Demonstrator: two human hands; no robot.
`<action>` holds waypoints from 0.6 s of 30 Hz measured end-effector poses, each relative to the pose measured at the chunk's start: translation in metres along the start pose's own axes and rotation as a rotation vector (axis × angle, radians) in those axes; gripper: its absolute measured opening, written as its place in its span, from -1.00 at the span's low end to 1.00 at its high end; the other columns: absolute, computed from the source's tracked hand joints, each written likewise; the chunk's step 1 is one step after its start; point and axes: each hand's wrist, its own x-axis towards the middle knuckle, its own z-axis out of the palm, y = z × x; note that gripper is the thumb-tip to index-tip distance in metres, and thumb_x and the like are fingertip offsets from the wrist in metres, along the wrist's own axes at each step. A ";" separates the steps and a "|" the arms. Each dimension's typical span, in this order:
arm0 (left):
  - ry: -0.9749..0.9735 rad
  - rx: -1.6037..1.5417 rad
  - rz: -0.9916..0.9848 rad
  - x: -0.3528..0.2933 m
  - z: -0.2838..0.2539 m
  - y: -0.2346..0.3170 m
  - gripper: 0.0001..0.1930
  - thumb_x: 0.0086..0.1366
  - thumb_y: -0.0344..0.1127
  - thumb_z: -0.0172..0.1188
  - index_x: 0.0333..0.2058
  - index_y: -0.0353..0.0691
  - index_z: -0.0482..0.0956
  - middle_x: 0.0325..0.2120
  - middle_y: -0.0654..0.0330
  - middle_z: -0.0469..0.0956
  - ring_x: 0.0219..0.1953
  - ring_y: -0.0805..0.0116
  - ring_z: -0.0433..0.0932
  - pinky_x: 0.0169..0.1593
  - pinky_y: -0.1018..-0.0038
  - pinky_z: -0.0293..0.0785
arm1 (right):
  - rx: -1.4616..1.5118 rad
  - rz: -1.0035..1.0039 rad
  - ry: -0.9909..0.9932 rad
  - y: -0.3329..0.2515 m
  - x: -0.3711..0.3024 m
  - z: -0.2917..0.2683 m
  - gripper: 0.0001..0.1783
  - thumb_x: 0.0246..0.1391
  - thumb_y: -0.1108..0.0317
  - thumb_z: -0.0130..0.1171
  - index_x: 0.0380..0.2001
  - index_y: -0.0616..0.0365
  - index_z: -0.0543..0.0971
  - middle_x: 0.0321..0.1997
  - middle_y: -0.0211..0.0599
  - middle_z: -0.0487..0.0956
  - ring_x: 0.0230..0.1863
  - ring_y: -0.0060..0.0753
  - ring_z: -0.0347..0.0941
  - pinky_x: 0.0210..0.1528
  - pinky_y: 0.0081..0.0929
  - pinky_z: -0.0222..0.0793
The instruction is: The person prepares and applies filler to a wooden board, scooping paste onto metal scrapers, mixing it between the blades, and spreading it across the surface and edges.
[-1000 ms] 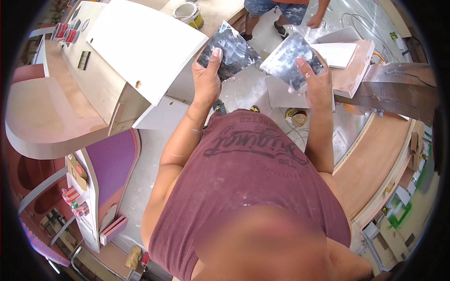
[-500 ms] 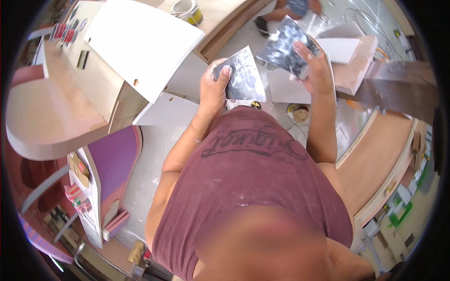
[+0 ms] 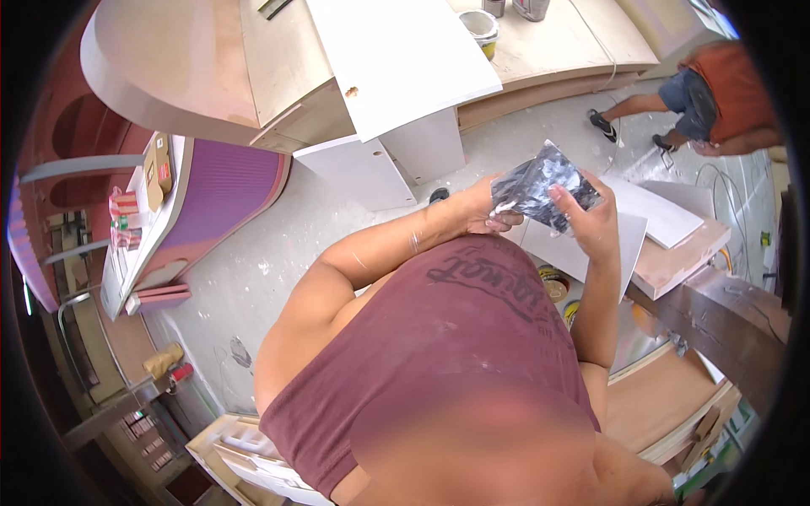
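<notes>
Both my hands are in front of my chest, each closed on a thin, flat metal putty spreader smeared with white paste. My right hand [image 3: 593,221] pinches the darker putty spreader [image 3: 550,184], thumb on its face. That plate lies across the one in my left hand [image 3: 488,211], so the left putty spreader [image 3: 508,187] shows only in part. White paste also sticks to my left fingers, which curl beneath the plates.
A white panel [image 3: 405,63] lies on a wooden counter [image 3: 557,52] ahead, beside an open tub [image 3: 479,32]. Boards [image 3: 675,257] sit at right near a metal beam [image 3: 717,308]. Another person [image 3: 717,97] is at far right. A purple-fronted counter [image 3: 224,202] stands left.
The two putty spreaders, held apart before, are now brought together and overlap. My body and view have turned to the right, and more of the other person shows.
</notes>
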 end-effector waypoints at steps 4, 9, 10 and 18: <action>0.114 0.089 0.001 -0.010 0.011 0.003 -0.87 0.40 -0.17 -0.05 -0.24 -0.01 0.43 -0.77 0.39 0.27 -0.82 0.64 0.12 -0.85 0.67 -0.03 | 0.245 0.037 0.020 -0.007 0.007 -0.010 -0.64 -0.01 0.27 0.35 -0.26 0.38 0.59 -0.35 -0.31 0.63 -0.35 -0.56 0.51 -0.25 -0.60 0.42; 0.416 0.287 0.201 0.004 0.003 -0.008 -0.72 0.39 -0.02 0.00 -0.20 -0.09 0.47 -0.71 0.41 0.35 -0.83 0.64 0.12 -0.84 0.64 -0.02 | -0.101 -0.007 -0.217 -0.018 -0.009 0.026 -0.56 -0.09 0.22 0.42 -0.26 0.39 0.59 -0.36 -0.26 0.63 -0.30 -0.57 0.50 -0.23 -0.58 0.41; 0.429 0.336 0.208 0.001 0.003 -0.004 -0.67 0.39 0.03 0.00 -0.27 -0.14 0.48 -0.67 0.38 0.40 -0.79 0.63 0.21 -0.80 0.63 0.06 | -0.049 0.012 -0.169 -0.015 -0.011 0.023 -0.57 -0.05 0.23 0.40 -0.23 0.39 0.58 -0.34 -0.26 0.63 -0.30 -0.57 0.50 -0.24 -0.58 0.41; 0.812 0.896 0.936 -0.011 0.004 0.025 -0.69 0.34 -0.10 0.15 -0.36 -0.27 0.46 -0.62 0.37 0.35 -0.57 0.64 0.26 -0.51 0.58 0.27 | -0.045 0.046 0.234 -0.011 -0.008 0.013 -0.50 0.28 0.10 0.04 -0.01 0.41 0.46 -0.10 -0.13 0.55 -0.06 -0.35 0.44 0.01 -0.46 0.32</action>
